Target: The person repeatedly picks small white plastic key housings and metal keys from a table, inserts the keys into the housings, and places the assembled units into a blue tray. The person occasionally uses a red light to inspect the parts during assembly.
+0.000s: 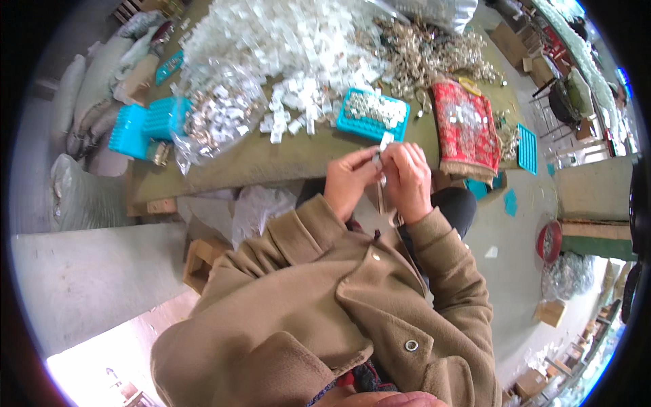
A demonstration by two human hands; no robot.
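My left hand (351, 180) and my right hand (408, 179) meet just off the table's near edge. Both are closed, fingertips pinched around a small part with a white plastic tab (386, 140) sticking up between them. The fingers hide most of that part, so its exact kind does not show. Just beyond my hands lies a turquoise ridged tray (346, 125) bearing a heap of small whitish pieces (375, 110). A red patterned cloth (464, 112) with small clear pieces on it lies right of my right hand.
A large pile of translucent white plastic pieces (285, 44) covers the far table. Tangled metallic parts (434, 54) lie to its right. At left are a clear bag of shiny parts (224, 119) and turquoise trays (129, 129). Another turquoise tray (527, 149) stands at the right edge.
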